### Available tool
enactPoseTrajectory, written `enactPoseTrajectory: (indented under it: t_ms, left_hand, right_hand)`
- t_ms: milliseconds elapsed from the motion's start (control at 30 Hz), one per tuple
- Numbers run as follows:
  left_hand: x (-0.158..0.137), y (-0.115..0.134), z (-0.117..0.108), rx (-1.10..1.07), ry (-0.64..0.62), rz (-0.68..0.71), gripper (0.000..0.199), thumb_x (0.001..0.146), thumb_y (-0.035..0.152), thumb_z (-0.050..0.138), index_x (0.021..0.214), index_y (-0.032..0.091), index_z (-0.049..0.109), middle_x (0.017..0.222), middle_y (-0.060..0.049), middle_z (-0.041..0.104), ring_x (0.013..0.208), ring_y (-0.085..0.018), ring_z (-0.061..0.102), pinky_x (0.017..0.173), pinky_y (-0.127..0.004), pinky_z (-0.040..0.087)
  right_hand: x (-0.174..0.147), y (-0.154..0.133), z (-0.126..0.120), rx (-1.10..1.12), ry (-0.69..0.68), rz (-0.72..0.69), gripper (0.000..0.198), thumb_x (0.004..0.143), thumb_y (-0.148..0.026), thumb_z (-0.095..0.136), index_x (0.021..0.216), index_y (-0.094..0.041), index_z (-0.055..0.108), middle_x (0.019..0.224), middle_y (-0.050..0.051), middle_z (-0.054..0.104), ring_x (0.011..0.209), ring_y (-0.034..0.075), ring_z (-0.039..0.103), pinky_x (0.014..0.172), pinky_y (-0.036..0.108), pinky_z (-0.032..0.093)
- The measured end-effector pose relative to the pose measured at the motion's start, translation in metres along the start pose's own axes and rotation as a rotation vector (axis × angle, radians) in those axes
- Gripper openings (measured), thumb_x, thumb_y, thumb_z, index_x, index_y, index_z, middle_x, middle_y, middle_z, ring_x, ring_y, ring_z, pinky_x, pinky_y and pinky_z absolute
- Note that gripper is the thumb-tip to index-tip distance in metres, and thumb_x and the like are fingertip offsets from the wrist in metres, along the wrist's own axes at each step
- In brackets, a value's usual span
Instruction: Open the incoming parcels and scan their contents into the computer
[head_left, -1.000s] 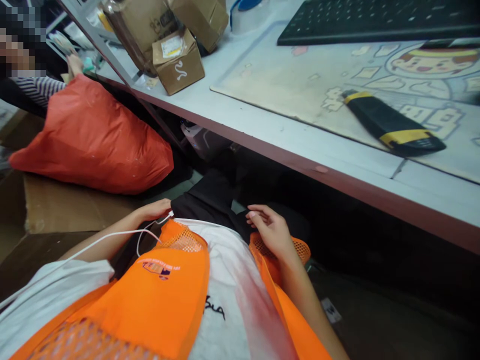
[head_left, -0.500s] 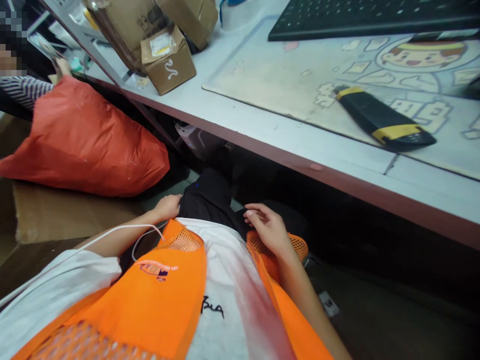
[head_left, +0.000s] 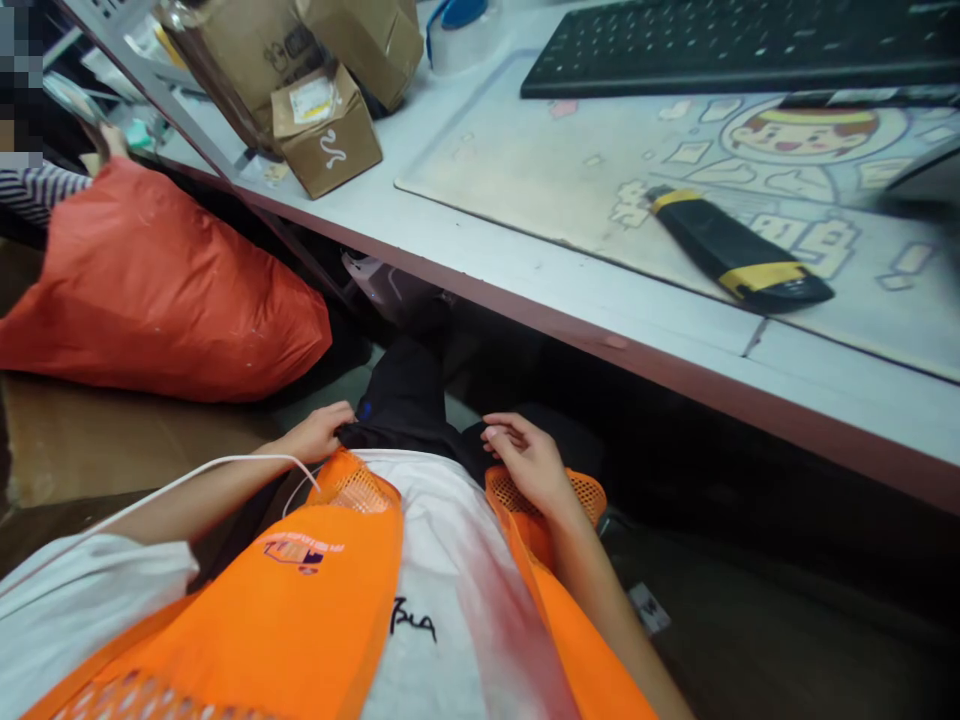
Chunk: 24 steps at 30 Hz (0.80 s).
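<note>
My left hand [head_left: 321, 432] is closed at the side of my black trousers [head_left: 405, 395], its fingers pinching the cloth near the hip. My right hand [head_left: 529, 462] rests over my other thigh, beside the mesh edge of the orange vest [head_left: 322, 560]. Its fingers are loosely bent and somewhat apart, with nothing in them. A white cable [head_left: 225, 460] runs over my left forearm to the vest. On the desk mat [head_left: 510, 170] in front of me lies a black and yellow handheld device [head_left: 739, 250], apart from both hands.
A black keyboard [head_left: 720, 50] stands at the back of the white desk [head_left: 495, 265]. Cardboard boxes [head_left: 330, 140] and a tape roll [head_left: 461, 40] are to its left. At the left a person in striped sleeves is behind a large red bag [head_left: 172, 290], above cardboard [head_left: 112, 440].
The view has shifted slightly, so the desk things appear further left and a bit lower. My left hand has drawn slightly outward with the trouser cloth. My right hand keeps its pose.
</note>
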<state>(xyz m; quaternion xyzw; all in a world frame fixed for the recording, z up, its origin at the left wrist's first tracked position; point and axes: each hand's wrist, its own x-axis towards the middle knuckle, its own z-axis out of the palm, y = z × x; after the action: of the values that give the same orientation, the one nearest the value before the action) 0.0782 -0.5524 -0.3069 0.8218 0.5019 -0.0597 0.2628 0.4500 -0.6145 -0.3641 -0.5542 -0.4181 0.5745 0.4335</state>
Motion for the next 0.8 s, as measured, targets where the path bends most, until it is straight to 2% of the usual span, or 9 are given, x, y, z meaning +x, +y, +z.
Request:
enactPoseTrajectory:
  t_ms: [67, 167, 300, 367, 467, 600, 700, 800]
  left_hand:
    - [0.006, -0.001, 0.003, 0.036, 0.037, -0.061, 0.014, 0.086, 0.019, 0.054, 0.096, 0.019, 0.064, 0.103, -0.008, 0.066, 0.090, -0.021, 0.066, 0.080, -0.030, 0.052]
    - [0.036, 0.001, 0.010, 0.080, 0.075, -0.142, 0.027, 0.088, 0.024, 0.056, 0.114, 0.020, 0.062, 0.114, -0.011, 0.068, 0.097, -0.026, 0.068, 0.083, -0.035, 0.053]
    - [0.067, 0.004, 0.012, 0.088, 0.026, -0.124, 0.046, 0.089, 0.023, 0.057, 0.135, 0.020, 0.057, 0.133, -0.015, 0.065, 0.113, -0.029, 0.068, 0.096, -0.038, 0.053]
    - [0.065, 0.001, 0.009, 0.086, -0.009, -0.077, 0.053, 0.087, 0.022, 0.058, 0.140, 0.020, 0.056, 0.137, -0.014, 0.064, 0.120, -0.027, 0.066, 0.102, -0.037, 0.052]
    - [0.049, -0.008, 0.005, 0.087, -0.035, 0.006, 0.053, 0.086, 0.018, 0.056, 0.139, 0.022, 0.061, 0.131, -0.010, 0.070, 0.121, -0.022, 0.067, 0.106, -0.033, 0.052]
    - [0.032, -0.019, 0.018, 0.079, 0.038, 0.106, 0.055, 0.088, 0.014, 0.047, 0.142, 0.020, 0.061, 0.132, -0.011, 0.070, 0.123, -0.022, 0.067, 0.108, -0.038, 0.053]
    - [0.026, -0.030, 0.032, 0.032, 0.083, 0.151, 0.060, 0.091, 0.017, 0.045, 0.149, 0.023, 0.054, 0.148, -0.009, 0.060, 0.137, -0.022, 0.058, 0.116, -0.039, 0.047]
    - [0.019, -0.048, 0.038, -0.066, 0.062, 0.150, 0.066, 0.094, 0.022, 0.045, 0.159, 0.033, 0.040, 0.161, -0.003, 0.044, 0.146, -0.022, 0.047, 0.123, -0.040, 0.040]
  right_hand:
    - [-0.001, -0.001, 0.001, 0.000, -0.012, 0.001, 0.044, 0.082, -0.055, 0.070, 0.105, -0.017, 0.070, 0.087, 0.008, 0.073, 0.076, 0.019, 0.069, 0.068, 0.031, 0.056]
    - [-0.002, -0.003, 0.003, -0.002, -0.024, -0.001, 0.044, 0.082, -0.056, 0.070, 0.104, -0.018, 0.070, 0.087, 0.008, 0.073, 0.074, 0.019, 0.069, 0.069, 0.031, 0.056]
    - [-0.003, -0.006, 0.002, -0.010, -0.010, 0.004, 0.047, 0.080, -0.058, 0.071, 0.104, -0.017, 0.071, 0.086, 0.008, 0.073, 0.074, 0.019, 0.069, 0.069, 0.031, 0.056]
    - [-0.004, -0.009, 0.000, -0.011, -0.002, 0.005, 0.048, 0.080, -0.058, 0.071, 0.104, -0.017, 0.070, 0.085, 0.008, 0.073, 0.074, 0.019, 0.069, 0.068, 0.031, 0.056]
    - [-0.006, -0.011, -0.004, -0.009, 0.000, -0.007, 0.050, 0.080, -0.059, 0.070, 0.104, -0.015, 0.070, 0.084, 0.008, 0.072, 0.074, 0.019, 0.068, 0.068, 0.031, 0.056]
    - [-0.003, -0.007, -0.006, -0.011, -0.010, -0.001, 0.054, 0.079, -0.064, 0.069, 0.103, -0.015, 0.070, 0.082, 0.008, 0.072, 0.072, 0.020, 0.069, 0.066, 0.032, 0.055]
    - [0.003, 0.001, -0.007, -0.001, 0.029, 0.040, 0.060, 0.074, -0.069, 0.071, 0.101, -0.015, 0.070, 0.080, 0.008, 0.072, 0.070, 0.021, 0.068, 0.064, 0.033, 0.053]
    - [0.009, 0.010, -0.008, 0.021, 0.080, 0.076, 0.062, 0.071, -0.072, 0.071, 0.099, -0.017, 0.071, 0.079, 0.008, 0.071, 0.069, 0.022, 0.068, 0.061, 0.033, 0.052]
